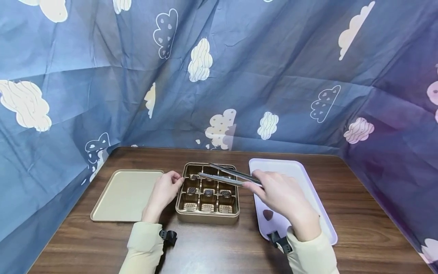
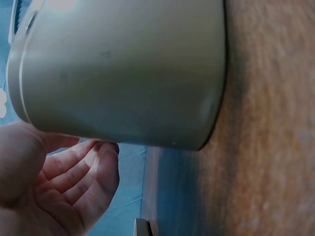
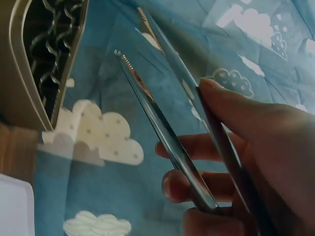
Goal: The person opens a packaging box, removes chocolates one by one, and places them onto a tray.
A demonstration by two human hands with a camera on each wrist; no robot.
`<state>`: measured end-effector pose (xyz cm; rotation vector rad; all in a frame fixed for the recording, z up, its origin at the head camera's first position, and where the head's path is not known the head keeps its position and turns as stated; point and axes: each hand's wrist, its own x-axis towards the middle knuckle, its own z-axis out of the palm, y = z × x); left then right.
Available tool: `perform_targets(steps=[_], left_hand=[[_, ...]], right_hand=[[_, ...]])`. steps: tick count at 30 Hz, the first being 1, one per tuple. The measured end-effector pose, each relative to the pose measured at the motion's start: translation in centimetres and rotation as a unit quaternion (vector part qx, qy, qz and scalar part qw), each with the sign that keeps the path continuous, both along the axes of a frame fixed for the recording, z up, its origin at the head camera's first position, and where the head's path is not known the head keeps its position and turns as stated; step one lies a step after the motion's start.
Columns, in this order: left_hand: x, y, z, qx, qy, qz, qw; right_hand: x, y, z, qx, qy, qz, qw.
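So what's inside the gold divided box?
Three dark pieces sit in the middle row of the gold divided box; front compartments show bare floors. Tongs hide part of the back row.

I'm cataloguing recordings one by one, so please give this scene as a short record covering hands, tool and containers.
left hand: touches the gold box's left side
right hand: holds metal tongs over the box, tips apart
box layout: nine compartments; dark chocolates in the middle row
lavender tray: one heart-like chocolate visible
flat gold tray: left of box
surface: wood-grain table
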<state>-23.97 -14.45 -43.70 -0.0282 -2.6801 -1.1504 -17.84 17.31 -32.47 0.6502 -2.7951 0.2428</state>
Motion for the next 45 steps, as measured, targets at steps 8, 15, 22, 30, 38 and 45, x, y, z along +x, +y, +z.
perform_targets(steps=[8, 15, 22, 30, 38, 45], left_hand=[[-0.3, 0.1, 0.2, 0.004, 0.006, -0.005, 1.0], [-0.4, 0.3, 0.7, 0.002, 0.004, -0.009, 0.9999], [-0.5, 0.2, 0.8, -0.002, 0.002, -0.009, 1.0], [-0.6, -0.3, 0.6, 0.0, -0.001, -0.003, 1.0], [-0.4, -0.5, 0.2, 0.002, -0.002, -0.001, 1.0], [-0.3, -0.3, -0.2, 0.011, -0.005, 0.005, 0.9999]], right_hand=[[-0.7, -2.0, -0.5, 0.038, -0.021, 0.024, 0.9988], [-1.4, -3.5, -0.9, 0.101, 0.076, 0.071, 0.9895], [-2.6, -5.2, -0.6, 0.155, 0.172, 0.109, 0.9667], [-3.8, -8.5, 1.2, 0.249, 0.161, 0.134, 0.9455], [-3.8, -11.8, 1.6, 0.341, 0.164, 0.156, 0.9125], [-4.1, -13.2, 2.1, 0.379, 0.121, 0.137, 0.9072]])
